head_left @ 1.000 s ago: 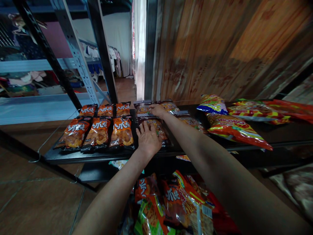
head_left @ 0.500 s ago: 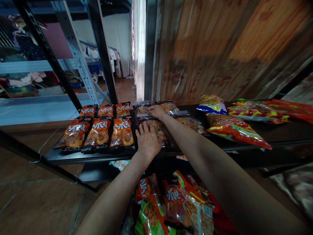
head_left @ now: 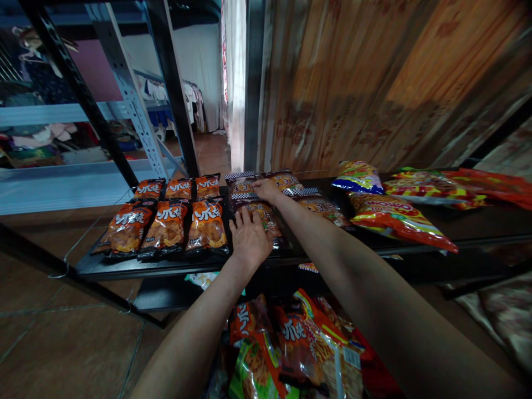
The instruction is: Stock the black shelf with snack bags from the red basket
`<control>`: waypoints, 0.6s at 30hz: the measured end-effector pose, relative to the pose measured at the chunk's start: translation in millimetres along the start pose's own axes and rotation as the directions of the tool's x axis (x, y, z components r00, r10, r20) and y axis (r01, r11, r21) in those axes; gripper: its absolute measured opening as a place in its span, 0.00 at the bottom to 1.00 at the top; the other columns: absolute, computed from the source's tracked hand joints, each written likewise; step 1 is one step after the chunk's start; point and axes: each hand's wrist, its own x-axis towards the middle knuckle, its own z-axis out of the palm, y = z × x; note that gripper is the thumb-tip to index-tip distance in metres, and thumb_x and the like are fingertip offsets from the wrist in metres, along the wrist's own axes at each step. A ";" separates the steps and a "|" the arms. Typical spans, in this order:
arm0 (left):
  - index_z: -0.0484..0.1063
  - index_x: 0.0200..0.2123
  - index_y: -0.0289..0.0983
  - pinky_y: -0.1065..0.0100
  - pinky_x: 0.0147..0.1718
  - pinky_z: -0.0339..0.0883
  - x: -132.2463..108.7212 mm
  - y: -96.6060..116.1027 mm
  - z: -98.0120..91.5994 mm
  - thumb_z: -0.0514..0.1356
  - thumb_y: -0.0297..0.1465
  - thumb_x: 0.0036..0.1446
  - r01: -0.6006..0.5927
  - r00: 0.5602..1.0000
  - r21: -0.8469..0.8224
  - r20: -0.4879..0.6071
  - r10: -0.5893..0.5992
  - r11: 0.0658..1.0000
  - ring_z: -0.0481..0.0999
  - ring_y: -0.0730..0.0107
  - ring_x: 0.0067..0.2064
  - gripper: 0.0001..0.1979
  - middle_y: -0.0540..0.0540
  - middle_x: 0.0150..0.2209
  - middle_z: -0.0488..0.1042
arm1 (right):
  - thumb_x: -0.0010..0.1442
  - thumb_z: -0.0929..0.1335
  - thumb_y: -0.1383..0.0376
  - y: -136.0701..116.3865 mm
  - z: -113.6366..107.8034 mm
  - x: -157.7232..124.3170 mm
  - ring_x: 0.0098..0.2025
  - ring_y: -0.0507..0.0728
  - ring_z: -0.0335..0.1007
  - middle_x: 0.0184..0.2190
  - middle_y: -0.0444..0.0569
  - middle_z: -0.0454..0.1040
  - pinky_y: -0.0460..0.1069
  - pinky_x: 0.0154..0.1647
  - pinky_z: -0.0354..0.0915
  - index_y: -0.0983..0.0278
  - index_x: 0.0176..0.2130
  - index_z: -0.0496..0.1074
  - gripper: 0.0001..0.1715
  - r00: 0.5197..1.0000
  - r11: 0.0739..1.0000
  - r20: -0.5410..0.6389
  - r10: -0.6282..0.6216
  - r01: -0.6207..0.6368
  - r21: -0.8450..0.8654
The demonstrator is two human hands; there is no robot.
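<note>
My left hand (head_left: 250,237) lies palm down with fingers spread on the front-left brown bag of potato chips (head_left: 269,221), covering part of it. Farther back, my right hand (head_left: 268,190) has its fingers drawn together at the right side of the back-left brown chip bag (head_left: 241,182); its fingertips are small and partly hidden. Two more brown chip bags lie to the right, one at the back (head_left: 286,180) and one in front (head_left: 322,208), the latter partly under my right forearm. Left of my hands, several orange snack bags (head_left: 208,221) form two rows.
The black shelf (head_left: 183,267) carries all these bags. Red and yellow snack bags (head_left: 399,219) and a blue-edged bag (head_left: 358,176) lie to the right. Below, several mixed snack bags (head_left: 295,338) are heaped. Black metal posts (head_left: 178,100) rise behind the shelf at left.
Both hands stay in nearly the same places on the brown chip bags. The view has shifted very slightly; no bag has visibly moved along the shelf.
</note>
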 end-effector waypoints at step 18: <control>0.56 0.62 0.29 0.45 0.60 0.48 2.5 -0.9 -0.8 0.52 0.39 0.58 0.017 1.000 0.031 0.024 -0.018 0.999 0.53 0.45 0.65 0.32 0.30 0.65 0.52 | 0.53 0.65 0.73 5.5 7.7 5.3 0.50 0.54 0.72 0.47 0.49 0.77 0.43 0.55 0.62 0.65 0.48 0.76 0.22 0.998 1.000 -0.059 -0.010 0.008 -0.030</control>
